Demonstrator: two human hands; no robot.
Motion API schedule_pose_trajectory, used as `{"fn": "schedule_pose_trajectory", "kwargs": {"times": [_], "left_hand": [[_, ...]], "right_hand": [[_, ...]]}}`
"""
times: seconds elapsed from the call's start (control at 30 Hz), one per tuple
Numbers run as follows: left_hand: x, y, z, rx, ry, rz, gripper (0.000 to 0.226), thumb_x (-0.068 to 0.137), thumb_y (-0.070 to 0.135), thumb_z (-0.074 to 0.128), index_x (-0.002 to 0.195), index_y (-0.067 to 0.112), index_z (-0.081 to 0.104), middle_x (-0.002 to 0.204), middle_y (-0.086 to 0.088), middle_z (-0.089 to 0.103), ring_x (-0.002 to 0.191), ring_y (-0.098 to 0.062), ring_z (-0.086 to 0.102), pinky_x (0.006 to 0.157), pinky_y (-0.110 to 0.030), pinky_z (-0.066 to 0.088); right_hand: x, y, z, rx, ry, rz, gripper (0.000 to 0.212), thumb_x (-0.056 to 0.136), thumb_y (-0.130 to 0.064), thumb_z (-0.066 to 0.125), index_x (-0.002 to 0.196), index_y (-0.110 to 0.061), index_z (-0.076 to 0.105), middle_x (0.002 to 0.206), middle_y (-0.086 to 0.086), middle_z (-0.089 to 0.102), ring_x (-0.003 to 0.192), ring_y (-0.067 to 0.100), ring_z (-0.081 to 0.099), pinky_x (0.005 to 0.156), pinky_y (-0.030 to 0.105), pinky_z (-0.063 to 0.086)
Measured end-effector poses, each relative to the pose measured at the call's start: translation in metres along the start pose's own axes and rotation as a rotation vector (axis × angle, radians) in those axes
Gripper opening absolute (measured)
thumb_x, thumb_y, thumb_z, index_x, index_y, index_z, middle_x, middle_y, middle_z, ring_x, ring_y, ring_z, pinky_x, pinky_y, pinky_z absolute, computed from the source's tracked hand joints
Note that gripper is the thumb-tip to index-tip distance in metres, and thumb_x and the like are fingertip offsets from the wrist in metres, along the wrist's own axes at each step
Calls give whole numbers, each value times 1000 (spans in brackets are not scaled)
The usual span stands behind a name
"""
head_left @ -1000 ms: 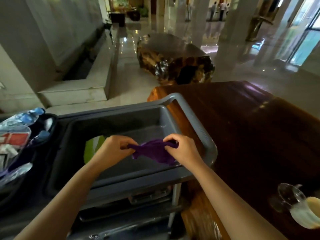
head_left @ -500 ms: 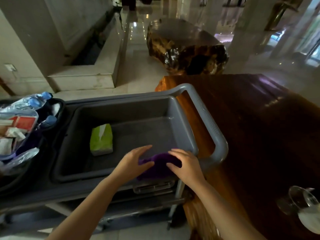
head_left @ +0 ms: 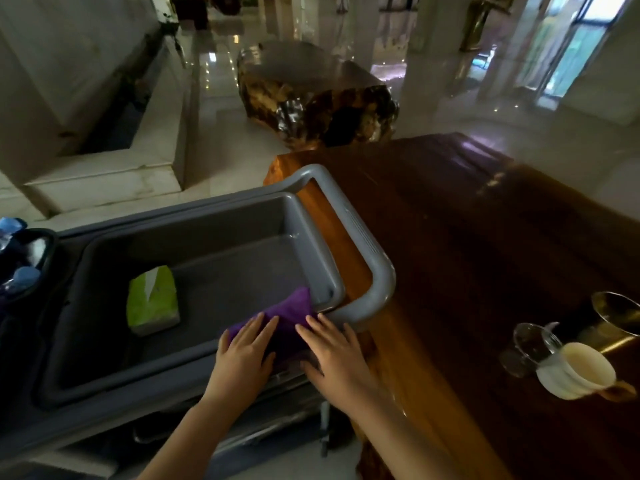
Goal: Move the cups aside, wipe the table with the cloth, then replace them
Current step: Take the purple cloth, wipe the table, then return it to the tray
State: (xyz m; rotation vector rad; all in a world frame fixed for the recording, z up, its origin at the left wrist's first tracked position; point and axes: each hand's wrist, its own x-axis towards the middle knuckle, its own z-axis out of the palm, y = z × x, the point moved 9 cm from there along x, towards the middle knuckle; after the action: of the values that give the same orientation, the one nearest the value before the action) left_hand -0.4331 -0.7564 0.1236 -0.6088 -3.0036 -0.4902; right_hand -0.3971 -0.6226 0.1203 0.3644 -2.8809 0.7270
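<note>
A purple cloth lies folded over the near rim of a grey tub on a cart. My left hand rests flat on the cloth's left part, fingers spread. My right hand lies flat on its right edge and on the rim, fingers spread too. On the dark wooden table to the right stand a clear glass cup, a white cup and a shiny metal cup, close together near the right edge of view.
The cart's grey handle overlaps the table's left edge. A green tissue pack lies inside the tub. Plastic bottles fill a black bag at far left. A large polished stone block sits on the glossy floor beyond.
Both hands held the cloth up, pinched over the tub. They have lowered it onto the near rim and now lie flat on it. My view has swung right, showing more of the cups.
</note>
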Motion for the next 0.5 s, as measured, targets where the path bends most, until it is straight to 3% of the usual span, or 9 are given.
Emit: {"fn": "schedule_pose_trajectory", "kwargs": {"times": [0.13,0.23,0.33,0.5], "left_hand": [[-10,60,0,-52,85,119,67,86,25,59,141,28,21,151,-3,22,140,-21,18,110,-51,6],[-13,132,19,-188,33,225,67,88,32,53,139,40,10,150,10,14,139,-9,9,113,-43,-1],[-17,208,51,-300,-45,269,64,88,39,51,139,41,14,151,10,20,136,-1,9,114,-39,0],[-15,311,107,-483,-202,193,69,83,44,57,141,37,19,149,11,28,133,1,18,116,-44,8]], "right_hand": [[-47,33,-46,3,180,64,43,87,-31,51,129,-27,46,137,-4,48,132,10,32,109,36,18],[-107,83,-89,22,319,197,37,82,-23,59,118,-25,57,122,-4,59,118,12,48,102,32,30],[-179,144,-127,16,402,372,36,80,-17,65,115,-25,59,116,-6,60,110,11,52,96,30,36],[-298,243,-172,19,517,745,32,82,-24,65,114,-25,59,115,-4,62,111,12,51,95,38,41]]}}
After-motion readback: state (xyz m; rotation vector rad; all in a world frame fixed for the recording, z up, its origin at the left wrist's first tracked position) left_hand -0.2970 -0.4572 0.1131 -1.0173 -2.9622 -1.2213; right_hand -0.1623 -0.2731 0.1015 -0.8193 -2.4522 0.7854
